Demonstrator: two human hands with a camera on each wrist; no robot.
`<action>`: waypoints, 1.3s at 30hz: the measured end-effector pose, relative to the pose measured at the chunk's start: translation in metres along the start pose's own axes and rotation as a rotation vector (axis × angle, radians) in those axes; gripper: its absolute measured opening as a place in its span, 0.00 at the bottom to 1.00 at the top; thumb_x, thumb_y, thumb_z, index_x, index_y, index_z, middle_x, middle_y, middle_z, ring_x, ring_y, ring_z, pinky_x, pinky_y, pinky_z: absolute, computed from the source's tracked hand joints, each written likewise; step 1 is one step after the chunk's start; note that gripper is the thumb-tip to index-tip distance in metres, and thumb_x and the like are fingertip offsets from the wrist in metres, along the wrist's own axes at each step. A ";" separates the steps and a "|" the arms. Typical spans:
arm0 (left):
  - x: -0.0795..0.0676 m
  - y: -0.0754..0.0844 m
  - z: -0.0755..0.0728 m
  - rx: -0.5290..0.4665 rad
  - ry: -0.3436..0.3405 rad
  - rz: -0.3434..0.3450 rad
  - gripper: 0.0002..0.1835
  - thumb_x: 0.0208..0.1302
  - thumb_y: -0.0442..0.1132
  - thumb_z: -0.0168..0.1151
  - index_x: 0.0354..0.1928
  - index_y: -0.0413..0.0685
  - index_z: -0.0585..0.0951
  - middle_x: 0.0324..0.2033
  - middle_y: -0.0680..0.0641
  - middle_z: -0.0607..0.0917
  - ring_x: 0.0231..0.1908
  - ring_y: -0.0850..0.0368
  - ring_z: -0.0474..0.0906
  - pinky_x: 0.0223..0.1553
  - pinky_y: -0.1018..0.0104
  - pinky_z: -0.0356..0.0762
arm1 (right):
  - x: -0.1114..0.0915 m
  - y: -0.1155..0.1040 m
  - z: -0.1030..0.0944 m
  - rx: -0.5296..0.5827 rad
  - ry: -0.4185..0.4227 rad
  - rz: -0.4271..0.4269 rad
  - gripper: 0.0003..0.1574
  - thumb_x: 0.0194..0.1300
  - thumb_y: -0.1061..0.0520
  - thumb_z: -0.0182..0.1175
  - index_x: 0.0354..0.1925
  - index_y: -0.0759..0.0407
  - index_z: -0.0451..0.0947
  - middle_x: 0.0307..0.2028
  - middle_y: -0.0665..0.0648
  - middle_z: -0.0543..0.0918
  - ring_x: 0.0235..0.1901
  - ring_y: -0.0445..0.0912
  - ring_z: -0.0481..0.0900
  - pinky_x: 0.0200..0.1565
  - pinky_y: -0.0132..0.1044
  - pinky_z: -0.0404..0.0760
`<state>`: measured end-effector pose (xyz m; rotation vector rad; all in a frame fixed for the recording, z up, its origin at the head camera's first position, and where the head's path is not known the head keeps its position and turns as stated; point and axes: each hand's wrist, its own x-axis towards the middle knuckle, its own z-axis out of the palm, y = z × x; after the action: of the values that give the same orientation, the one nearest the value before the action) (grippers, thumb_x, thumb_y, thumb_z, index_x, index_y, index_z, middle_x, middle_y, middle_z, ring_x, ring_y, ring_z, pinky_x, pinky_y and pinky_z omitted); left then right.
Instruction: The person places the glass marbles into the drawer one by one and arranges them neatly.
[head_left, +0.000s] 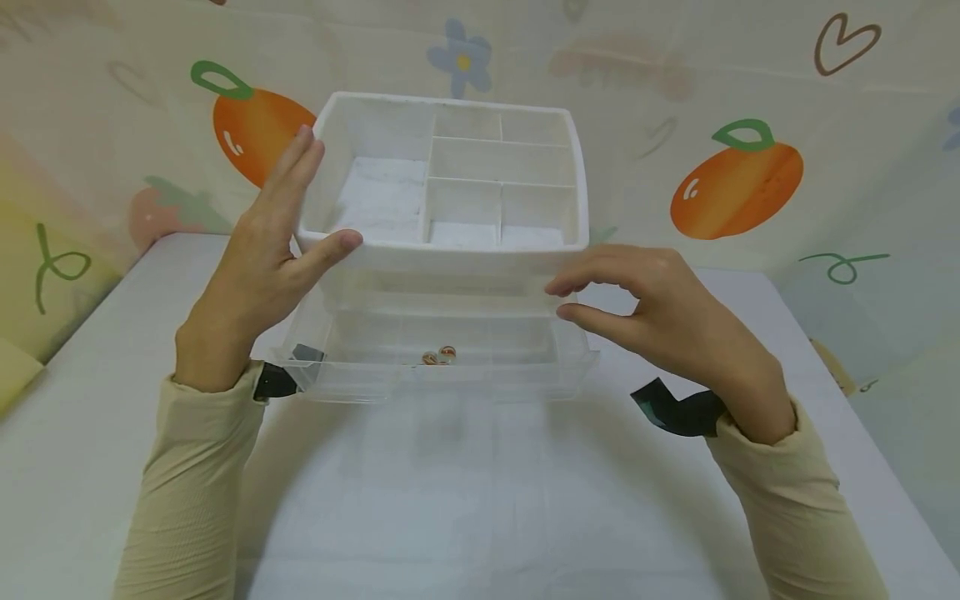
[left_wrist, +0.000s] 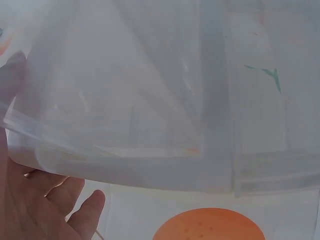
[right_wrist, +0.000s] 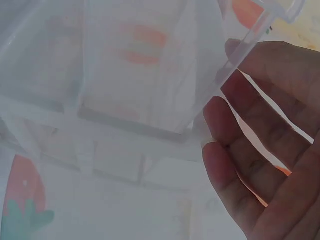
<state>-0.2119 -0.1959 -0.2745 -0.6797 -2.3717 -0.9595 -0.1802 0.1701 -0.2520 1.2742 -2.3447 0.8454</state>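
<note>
The left hand (head_left: 258, 237), fingers wide, touches the box's (head_left: 465, 259) left side; the right hand (head_left: 660, 308), thumb and fingers narrowly parted, is at its right; a drawer (head_left: 345, 382) juts from its front.

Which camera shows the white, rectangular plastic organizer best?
The head view: it takes in nearly all of the white, rectangular plastic organizer, including the open compartments on top. Both wrist views show only hazy, cropped close-ups of its translucent plastic.
</note>
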 end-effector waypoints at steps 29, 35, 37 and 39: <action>0.000 -0.001 0.001 0.010 0.010 0.012 0.46 0.67 0.62 0.59 0.78 0.51 0.53 0.79 0.55 0.50 0.78 0.59 0.45 0.78 0.55 0.45 | -0.033 0.012 0.001 -0.001 0.092 0.184 0.18 0.54 0.68 0.73 0.42 0.51 0.85 0.38 0.40 0.85 0.42 0.33 0.78 0.46 0.23 0.75; 0.001 -0.002 0.002 0.011 0.012 0.018 0.46 0.67 0.62 0.58 0.78 0.51 0.54 0.79 0.54 0.50 0.78 0.58 0.46 0.78 0.54 0.46 | -0.041 0.020 0.001 -0.029 0.110 0.203 0.19 0.53 0.68 0.73 0.43 0.51 0.86 0.38 0.40 0.85 0.41 0.35 0.78 0.47 0.22 0.74; 0.000 -0.001 0.001 0.008 0.010 0.012 0.46 0.67 0.62 0.59 0.78 0.51 0.54 0.79 0.54 0.50 0.78 0.59 0.46 0.78 0.55 0.45 | -0.044 0.024 0.000 -0.035 0.121 0.211 0.19 0.53 0.68 0.73 0.42 0.52 0.86 0.38 0.40 0.85 0.41 0.34 0.78 0.47 0.21 0.74; -0.001 -0.001 0.000 0.004 0.010 0.004 0.45 0.67 0.61 0.59 0.78 0.51 0.54 0.79 0.54 0.50 0.78 0.59 0.45 0.78 0.55 0.45 | -0.046 0.027 -0.002 -0.040 0.128 0.226 0.18 0.53 0.69 0.73 0.42 0.52 0.86 0.37 0.38 0.85 0.41 0.33 0.78 0.47 0.21 0.74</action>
<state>-0.2119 -0.1962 -0.2754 -0.6765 -2.3625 -0.9537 -0.1781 0.2120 -0.2854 0.9223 -2.4185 0.9144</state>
